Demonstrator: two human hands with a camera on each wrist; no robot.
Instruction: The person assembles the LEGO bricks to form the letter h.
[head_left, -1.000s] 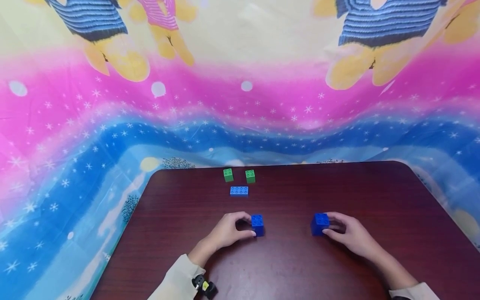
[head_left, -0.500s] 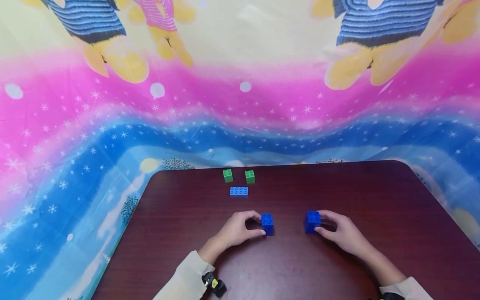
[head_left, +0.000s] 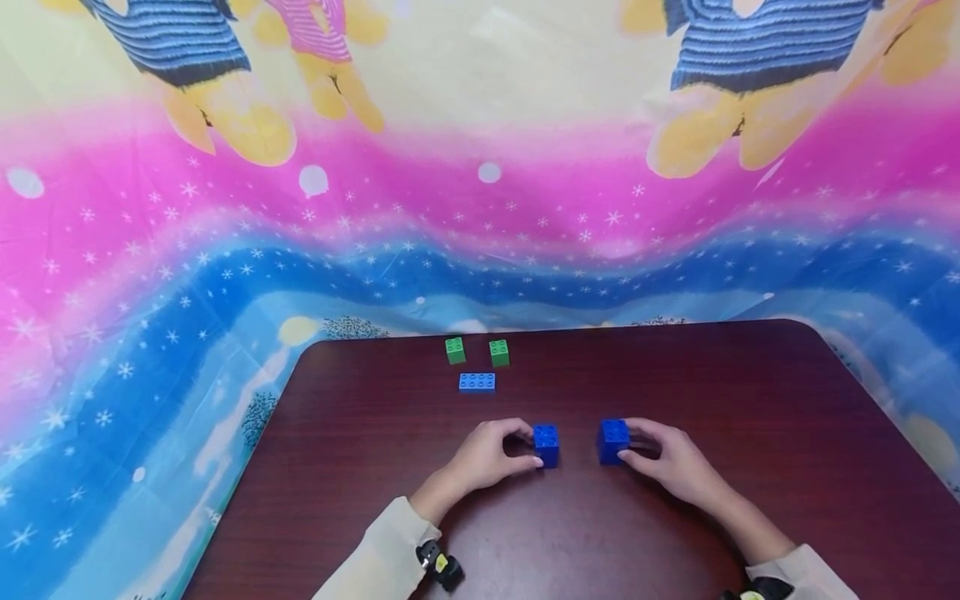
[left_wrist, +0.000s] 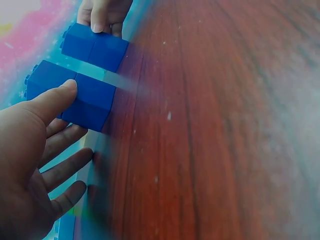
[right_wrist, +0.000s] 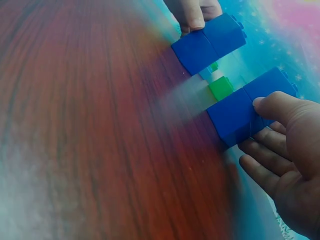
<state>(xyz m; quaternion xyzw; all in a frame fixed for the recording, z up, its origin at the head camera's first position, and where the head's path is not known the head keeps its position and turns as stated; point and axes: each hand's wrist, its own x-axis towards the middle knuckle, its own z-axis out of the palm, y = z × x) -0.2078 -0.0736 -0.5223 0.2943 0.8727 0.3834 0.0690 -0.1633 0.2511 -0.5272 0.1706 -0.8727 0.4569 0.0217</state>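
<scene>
Between thumb and fingers my left hand (head_left: 487, 454) pinches a dark blue stack of two toy bricks (head_left: 546, 446), studs up. A matching dark blue stack (head_left: 613, 442) is pinched by my right hand (head_left: 678, 467) from its right side. Both stacks stand upright at the table surface, with a narrow gap between them. The left wrist view shows a seam across the near stack (left_wrist: 72, 95) and my left thumb pressed on it. In the right wrist view, my right thumb lies on its stack (right_wrist: 250, 107), the lower fingers extended beneath.
Farther back on the dark wooden table (head_left: 375, 433) lie two green bricks, a left one (head_left: 455, 350) and a right one (head_left: 498, 352). A lighter blue eight-stud brick (head_left: 477, 382) lies in front of them. A printed cloth (head_left: 480, 233) hangs behind the table.
Both hands have moved inward with their blue stacks, the left one rightward and the right one leftward, so the gap has narrowed. The green and light blue bricks have stayed put.
</scene>
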